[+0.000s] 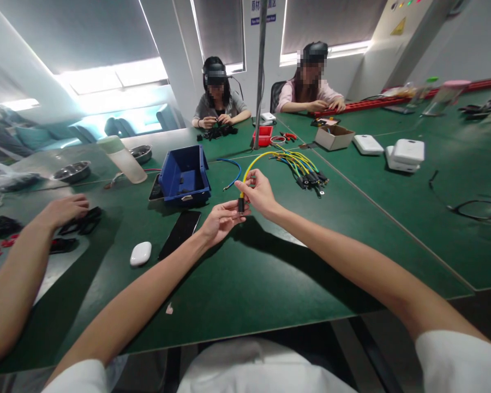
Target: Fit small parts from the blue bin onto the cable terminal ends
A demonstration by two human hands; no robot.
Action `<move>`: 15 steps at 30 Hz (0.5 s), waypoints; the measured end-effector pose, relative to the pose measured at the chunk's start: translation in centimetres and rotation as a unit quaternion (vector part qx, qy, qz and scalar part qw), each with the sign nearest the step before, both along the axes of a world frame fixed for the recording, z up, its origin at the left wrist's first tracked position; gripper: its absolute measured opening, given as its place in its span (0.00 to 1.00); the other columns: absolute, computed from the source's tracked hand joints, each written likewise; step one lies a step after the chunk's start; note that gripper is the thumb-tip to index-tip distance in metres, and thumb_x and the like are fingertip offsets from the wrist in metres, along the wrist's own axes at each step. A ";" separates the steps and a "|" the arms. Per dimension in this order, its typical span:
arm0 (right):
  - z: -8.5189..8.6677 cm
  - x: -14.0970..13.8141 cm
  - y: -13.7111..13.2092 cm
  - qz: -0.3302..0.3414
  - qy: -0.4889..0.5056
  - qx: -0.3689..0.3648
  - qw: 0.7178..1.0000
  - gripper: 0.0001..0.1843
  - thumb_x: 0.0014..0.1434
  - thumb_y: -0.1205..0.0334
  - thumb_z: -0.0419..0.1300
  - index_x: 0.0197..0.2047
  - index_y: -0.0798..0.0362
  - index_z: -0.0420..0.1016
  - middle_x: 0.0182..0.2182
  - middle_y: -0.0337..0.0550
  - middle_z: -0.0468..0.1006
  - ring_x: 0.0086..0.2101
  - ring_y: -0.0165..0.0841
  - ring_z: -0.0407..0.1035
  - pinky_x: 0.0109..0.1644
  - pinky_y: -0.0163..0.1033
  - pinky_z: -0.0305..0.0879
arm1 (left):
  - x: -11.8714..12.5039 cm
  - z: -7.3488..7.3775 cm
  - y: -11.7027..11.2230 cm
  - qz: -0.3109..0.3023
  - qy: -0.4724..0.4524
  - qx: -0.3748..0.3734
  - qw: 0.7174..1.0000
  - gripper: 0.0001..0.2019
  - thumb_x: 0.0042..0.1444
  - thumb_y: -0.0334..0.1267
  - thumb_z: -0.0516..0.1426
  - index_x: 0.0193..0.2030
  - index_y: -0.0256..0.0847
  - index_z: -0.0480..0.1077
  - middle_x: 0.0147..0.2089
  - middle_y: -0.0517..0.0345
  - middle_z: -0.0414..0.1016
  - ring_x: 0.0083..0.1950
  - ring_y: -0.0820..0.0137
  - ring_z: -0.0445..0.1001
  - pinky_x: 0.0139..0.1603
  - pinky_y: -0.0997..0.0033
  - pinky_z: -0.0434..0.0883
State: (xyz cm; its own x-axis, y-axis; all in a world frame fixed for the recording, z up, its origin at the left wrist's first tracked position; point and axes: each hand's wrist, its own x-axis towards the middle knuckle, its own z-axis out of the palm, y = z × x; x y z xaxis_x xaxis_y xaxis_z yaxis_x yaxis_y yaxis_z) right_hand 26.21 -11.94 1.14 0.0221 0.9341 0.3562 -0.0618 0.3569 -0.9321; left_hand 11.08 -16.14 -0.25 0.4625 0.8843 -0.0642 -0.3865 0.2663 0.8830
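Observation:
My left hand [221, 219] pinches a small black connector [241, 205] at the end of a yellow wire [257, 161]. My right hand [258, 191] grips the same yellow wire just above the connector, fingers closed round it. The wire arcs away toward a bundle of yellow, green and blue wires with black connectors [306, 170] lying on the green table [270, 273]. Both hands are held a little above the table top.
A blue plastic bin [185, 176], a loose blue wire [233, 173], a black phone [180, 228] and a white oval case [141, 253] lie near. Another person's arm [33, 245] rests at left by black parts. Two people sit across. White boxes [405, 153] stand right.

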 end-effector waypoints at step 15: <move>-0.2 -0.3 -0.3 0.034 0.005 -0.011 0.999 0.22 0.51 0.48 0.66 0.37 0.50 0.59 0.23 0.28 0.67 0.18 0.24 0.63 0.20 0.31 0.61 | -0.2 -0.9 0.5 0.047 0.019 -0.019 0.999 0.17 0.42 0.33 0.70 0.41 0.34 0.78 0.40 0.50 0.81 0.37 0.70 0.79 0.39 0.73 0.73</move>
State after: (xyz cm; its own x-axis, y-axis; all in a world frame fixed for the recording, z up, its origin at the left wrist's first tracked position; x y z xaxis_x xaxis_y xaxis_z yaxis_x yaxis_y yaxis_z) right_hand 25.95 -12.21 0.94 -0.0381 0.9409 0.3364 -0.0954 0.3317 -0.9385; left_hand 10.90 -15.60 -1.16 0.3732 0.9206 -0.1148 -0.3774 0.2637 0.8877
